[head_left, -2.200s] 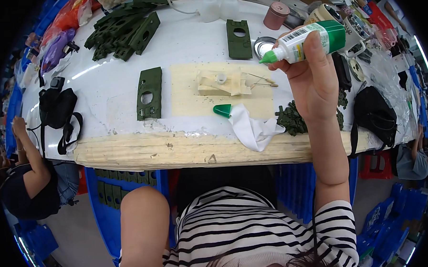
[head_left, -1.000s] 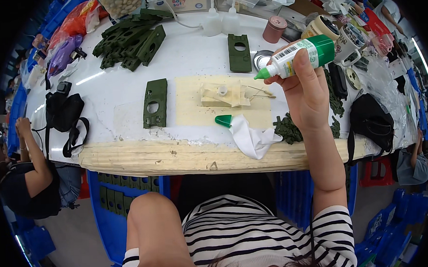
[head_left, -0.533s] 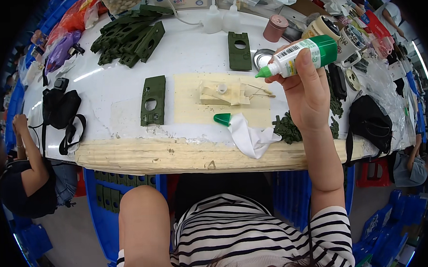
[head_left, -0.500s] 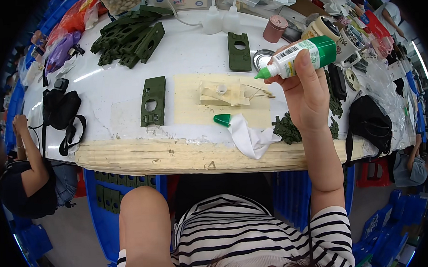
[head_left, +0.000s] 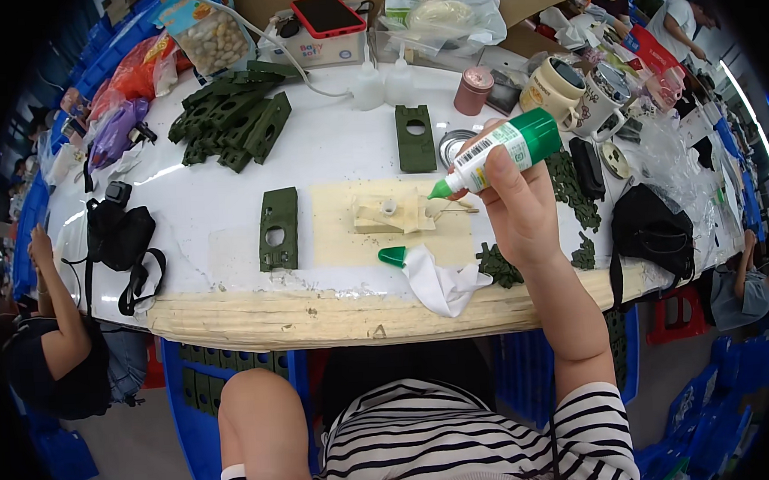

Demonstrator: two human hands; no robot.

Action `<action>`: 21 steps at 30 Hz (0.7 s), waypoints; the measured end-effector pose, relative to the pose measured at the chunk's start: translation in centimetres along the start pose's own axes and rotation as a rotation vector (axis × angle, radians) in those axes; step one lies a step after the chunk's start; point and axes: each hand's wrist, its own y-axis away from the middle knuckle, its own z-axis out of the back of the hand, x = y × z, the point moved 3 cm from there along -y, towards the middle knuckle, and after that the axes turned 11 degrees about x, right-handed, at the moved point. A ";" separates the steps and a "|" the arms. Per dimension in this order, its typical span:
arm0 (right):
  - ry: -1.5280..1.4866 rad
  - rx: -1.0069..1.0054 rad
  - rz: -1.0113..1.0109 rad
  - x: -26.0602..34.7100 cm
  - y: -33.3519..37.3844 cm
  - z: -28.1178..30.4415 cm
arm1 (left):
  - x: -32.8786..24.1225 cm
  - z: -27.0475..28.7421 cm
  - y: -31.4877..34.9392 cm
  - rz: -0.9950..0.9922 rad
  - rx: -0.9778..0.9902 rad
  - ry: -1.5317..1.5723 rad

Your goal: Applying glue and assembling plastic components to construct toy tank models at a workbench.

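Observation:
My right hand [head_left: 520, 208] grips a white glue bottle [head_left: 482, 164] with a green base. The bottle is tilted, its green nozzle pointing down and left, above the right end of a tape-covered block [head_left: 392, 220]. A small white ring [head_left: 389, 207] sits on that block, and thin sticks lie at its right end. Nearer me are a green cap [head_left: 392, 257] and a white cloth [head_left: 445, 282]. One dark green panel [head_left: 279, 232] with a round hole lies to the left, another green panel [head_left: 414, 142] behind. My left arm is bent at the lower left; its hand is out of view.
A pile of green panels [head_left: 229, 118] lies at the back left. Small green parts [head_left: 499, 265] sit by my right wrist. Mugs [head_left: 555, 87], a pink tin [head_left: 473, 93] and white squeeze bottles [head_left: 367, 88] stand behind. Black bags [head_left: 655, 235] lie at both sides.
My right hand has moved left with the glue bottle, bringing its nozzle closer to the block. The view has tilted up, so more of the table's back shows.

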 end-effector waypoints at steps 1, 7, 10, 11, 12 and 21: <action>-0.003 0.006 0.003 0.0 -0.1 0.1 | -0.2 -0.4 0.8 -0.076 -0.002 -0.049; -0.041 -0.007 -0.001 -0.1 -0.2 -0.3 | -2.1 -2.8 7.9 0.068 0.348 0.013; -0.040 0.008 -0.008 -0.1 -0.2 -0.3 | -0.9 -1.9 8.0 0.493 0.528 0.034; -0.040 -0.008 -0.012 -0.1 -0.1 -0.3 | -0.9 -1.8 8.0 0.541 0.487 0.035; -0.040 -0.023 -0.017 -0.1 -0.1 -0.4 | -0.8 -1.7 8.1 0.590 0.447 0.036; -0.039 -0.002 0.007 -0.1 -0.1 -0.1 | -0.9 -0.4 8.5 0.837 0.314 -0.030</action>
